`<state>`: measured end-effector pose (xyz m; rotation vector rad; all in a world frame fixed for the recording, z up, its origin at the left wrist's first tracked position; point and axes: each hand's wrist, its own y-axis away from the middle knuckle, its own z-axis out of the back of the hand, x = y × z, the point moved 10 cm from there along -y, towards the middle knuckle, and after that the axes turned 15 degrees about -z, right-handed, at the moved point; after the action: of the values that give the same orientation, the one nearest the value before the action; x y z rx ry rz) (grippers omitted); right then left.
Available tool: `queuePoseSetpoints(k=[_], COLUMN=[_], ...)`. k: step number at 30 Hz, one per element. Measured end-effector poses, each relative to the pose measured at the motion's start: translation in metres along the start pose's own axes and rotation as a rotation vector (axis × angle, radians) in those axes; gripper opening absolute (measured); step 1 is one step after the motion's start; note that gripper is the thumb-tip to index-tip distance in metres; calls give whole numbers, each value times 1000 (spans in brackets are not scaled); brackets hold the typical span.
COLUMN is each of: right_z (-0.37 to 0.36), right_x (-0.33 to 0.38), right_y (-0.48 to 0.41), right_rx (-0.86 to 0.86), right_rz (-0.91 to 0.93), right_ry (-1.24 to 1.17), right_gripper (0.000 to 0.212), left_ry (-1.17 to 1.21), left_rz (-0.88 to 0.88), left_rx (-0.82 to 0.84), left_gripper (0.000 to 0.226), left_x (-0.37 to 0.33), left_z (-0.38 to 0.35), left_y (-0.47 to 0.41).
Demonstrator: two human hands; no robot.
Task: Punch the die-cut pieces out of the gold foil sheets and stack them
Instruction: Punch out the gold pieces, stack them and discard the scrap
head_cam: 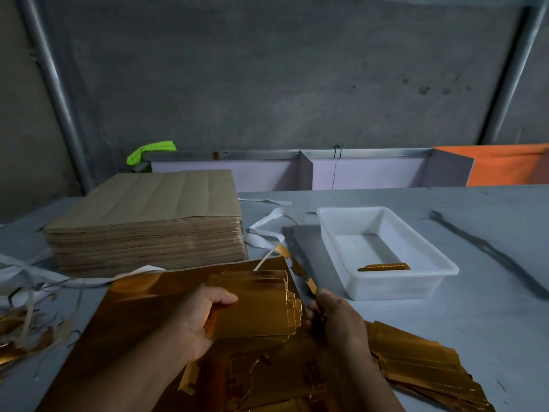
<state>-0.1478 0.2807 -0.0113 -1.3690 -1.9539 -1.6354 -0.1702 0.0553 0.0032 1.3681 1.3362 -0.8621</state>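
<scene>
A big gold foil sheet [142, 316] lies flat on the table in front of me. Above it my left hand [196, 319] grips a small stack of punched-out gold pieces [261, 304], thumb on top. My right hand [335, 319] is at the stack's right edge, fingers curled on the notched tabs and a torn gold strip [309, 282]. More punched gold pieces [421, 367] lie in a loose pile under and to the right of my right forearm.
A tall pile of brown-backed sheets [148, 224] stands at the back left. A white plastic tray [439, 263] with one gold piece [383, 267] sits to the right. Scrap strips [26, 310] litter the left edge. White straps [267, 230] lie beside the pile.
</scene>
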Motion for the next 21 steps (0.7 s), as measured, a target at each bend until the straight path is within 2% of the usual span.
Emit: queuePoseSetpoints(k=[3, 6, 10, 13, 16, 19, 21], right_z=[0, -11, -32, -37, -30, -25, -24], right_x=[0, -3, -10, -11, -3, -1, -2], right_y=[3, 5, 12, 10, 8, 5, 3], right_rx=[-45, 19, 160, 164, 111, 120, 106], right_rz=[-7, -22, -63, -27, 95, 134, 135], right_ry=[44, 97, 193, 281, 309, 214, 239], right_gripper=[36, 41, 27, 20, 6, 10, 11], left_ry=[-12, 9, -45, -80, 16, 110, 141], left_rz=[0, 19, 27, 31, -21, -96, -109], left_rx=[-12, -9, 10, 13, 26, 72, 65], left_gripper=[49, 48, 52, 49, 47, 40, 39], left_x=[0, 2, 9, 12, 4, -10, -12], left_z=[2, -3, -11, -16, -23, -30, -30], left_y=[-1, 2, 3, 7, 8, 9, 7])
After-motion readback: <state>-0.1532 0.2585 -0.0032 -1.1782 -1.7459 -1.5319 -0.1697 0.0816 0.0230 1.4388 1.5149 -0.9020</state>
